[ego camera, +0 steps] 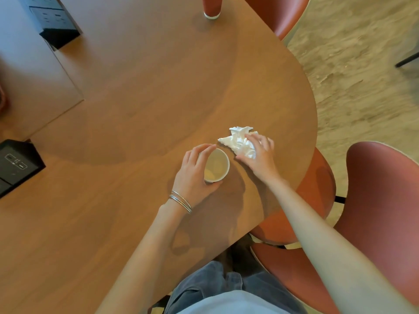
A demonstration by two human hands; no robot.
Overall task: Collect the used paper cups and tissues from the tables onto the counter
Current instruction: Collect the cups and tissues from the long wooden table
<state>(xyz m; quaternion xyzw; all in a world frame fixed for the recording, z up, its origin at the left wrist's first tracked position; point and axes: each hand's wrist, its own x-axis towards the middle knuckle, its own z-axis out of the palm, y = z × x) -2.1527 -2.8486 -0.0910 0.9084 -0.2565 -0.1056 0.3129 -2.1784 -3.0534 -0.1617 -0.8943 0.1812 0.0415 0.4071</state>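
at the worktop's [136,87] rounded end: pickup step. left hand [192,175] grip wraps the open paper cup [217,164], which stands upright on the wood. right hand [258,155] grip curls over the crumpled tissue [238,138] just beside it. likely next: lift both, keep the cup level, then fetch the red cup [212,7] at the far edge.

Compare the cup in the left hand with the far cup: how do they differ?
The near cup, beside the tissue, is gripped by the left hand; the far cup stands untouched. The near cup shows its pale inside; the far cup shows a red wall, its top cut off. Both stand on the table.
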